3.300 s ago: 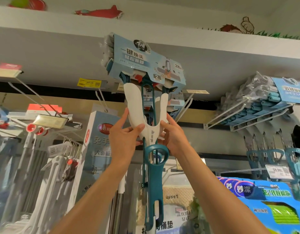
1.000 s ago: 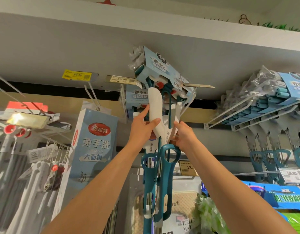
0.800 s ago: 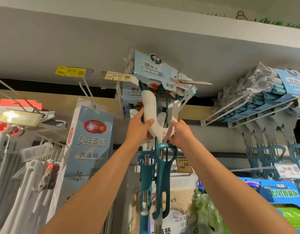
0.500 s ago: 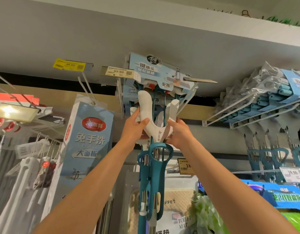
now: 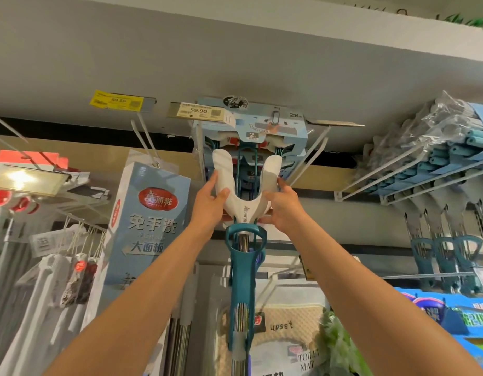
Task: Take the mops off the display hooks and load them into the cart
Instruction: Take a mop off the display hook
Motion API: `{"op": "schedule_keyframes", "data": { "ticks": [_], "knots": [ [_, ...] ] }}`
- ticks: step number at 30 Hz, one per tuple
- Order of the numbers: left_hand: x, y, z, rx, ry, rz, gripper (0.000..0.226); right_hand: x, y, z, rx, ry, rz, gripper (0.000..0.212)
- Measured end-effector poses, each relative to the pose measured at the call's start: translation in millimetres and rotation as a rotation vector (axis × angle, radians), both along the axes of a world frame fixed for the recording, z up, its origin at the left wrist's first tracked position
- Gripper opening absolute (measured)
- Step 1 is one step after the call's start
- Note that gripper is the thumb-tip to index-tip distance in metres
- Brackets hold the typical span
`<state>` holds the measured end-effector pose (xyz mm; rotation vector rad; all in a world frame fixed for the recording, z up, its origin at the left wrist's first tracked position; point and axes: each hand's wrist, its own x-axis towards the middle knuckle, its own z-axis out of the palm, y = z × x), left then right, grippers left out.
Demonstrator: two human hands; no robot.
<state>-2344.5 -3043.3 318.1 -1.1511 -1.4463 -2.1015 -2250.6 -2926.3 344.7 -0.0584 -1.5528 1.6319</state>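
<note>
A squeeze mop (image 5: 244, 202) with a white U-shaped yoke, a teal handle and a blue card sleeve on its head hangs between two white display hooks (image 5: 312, 156) under a grey shelf. My left hand (image 5: 210, 204) grips the left arm of the yoke. My right hand (image 5: 282, 206) grips the right arm. More mops of the same kind hang right behind it. The cart is out of sight.
A price tag (image 5: 198, 111) reading 59.90 sits at the left hook's tip. A tall blue and white box (image 5: 148, 226) hangs to the left, with white mops (image 5: 45, 289) beyond. Several teal mops (image 5: 438, 169) fill a rack at right. Packaged mats (image 5: 286, 329) lie below.
The mop was turned and tilted left a second ago; now it faces me squarely and sits level between the hooks. Both hands keep their hold on the yoke.
</note>
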Motion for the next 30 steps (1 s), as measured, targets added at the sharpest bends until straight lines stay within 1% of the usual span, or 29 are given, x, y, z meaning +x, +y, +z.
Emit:
{"op": "schedule_keyframes", "data": {
  "ticks": [5,12,15,19,22,27,30],
  "knots": [
    [-6,3,-8,-0.056,-0.061,-0.064,0.066,0,9,3,0.01,-0.114,-0.009,0.076],
    [-15,3,-24,-0.105,-0.034,-0.002,0.066,-7,14,-8,0.03,-0.225,0.001,0.068],
    [-15,0,-26,-0.122,-0.071,-0.03,0.067,-7,12,-6,0.036,-0.253,-0.01,0.059],
    [-10,0,-22,-0.111,-0.09,-0.061,0.07,0,12,-1,0.047,-0.276,-0.027,0.06],
    [-8,0,-19,-0.085,-0.096,-0.078,0.071,5,13,3,0.064,-0.284,-0.045,0.059],
    [-3,8,-16,-0.034,-0.098,-0.104,0.07,8,17,2,0.11,-0.204,-0.062,0.074],
    [1,12,-10,-0.009,-0.093,-0.111,0.07,12,20,4,0.121,-0.152,-0.069,0.077]
  ]
}}
